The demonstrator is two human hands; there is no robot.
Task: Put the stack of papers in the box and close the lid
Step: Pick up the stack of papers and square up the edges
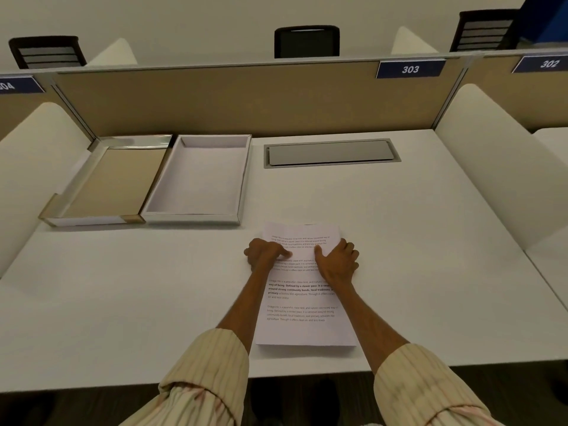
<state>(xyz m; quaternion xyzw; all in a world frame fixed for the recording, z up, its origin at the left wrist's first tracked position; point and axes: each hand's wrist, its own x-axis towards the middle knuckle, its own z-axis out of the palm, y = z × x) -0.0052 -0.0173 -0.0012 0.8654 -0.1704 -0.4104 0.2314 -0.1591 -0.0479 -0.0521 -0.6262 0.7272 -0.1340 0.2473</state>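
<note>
We've got both hands, left hand and right hand, in a pinching grip on the paper stack lying on the surface, open box at 11 o'clock, lid beside it

Dim, warm and even overhead; soft shadow under the stack of papers; strong wide-angle bending at edges; slightly soft throughout.

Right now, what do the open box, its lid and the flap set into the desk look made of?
Box: probably cardboard, matte white inside, with thin folded walls.
Lid: likely cardboard too, its inner face plain tan, its far rim shiny and silvery.
Desk flap: looks like brushed grey metal, though painted plastic is possible.
</note>
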